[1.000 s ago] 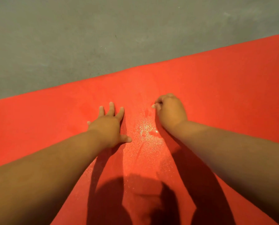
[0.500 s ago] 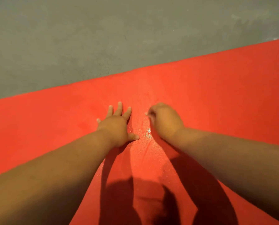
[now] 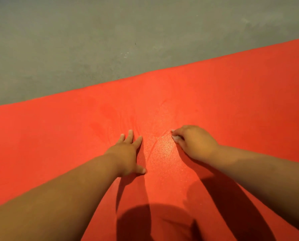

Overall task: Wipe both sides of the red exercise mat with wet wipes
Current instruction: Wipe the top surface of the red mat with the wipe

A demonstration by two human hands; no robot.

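Count: one red mat [image 3: 232,101], two hands, both bare-armed. The mat lies flat on the grey floor [image 3: 93,40], its far edge running up to the right. Left hand [image 3: 127,153] is palm down on the mat, fingers spread. To its right, apart, right hand [image 3: 195,143] rests knuckles up, fingers curled under; whether they pinch a wipe cannot be told. Wet sheen [image 3: 162,146] lies between the hands.

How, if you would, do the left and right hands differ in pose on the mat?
The left hand lies flat with straight, spread fingers; the right hand is curled. The left hand holds nothing; the right hand seems to pinch a whitish wet wipe. Both rest on the red mat.
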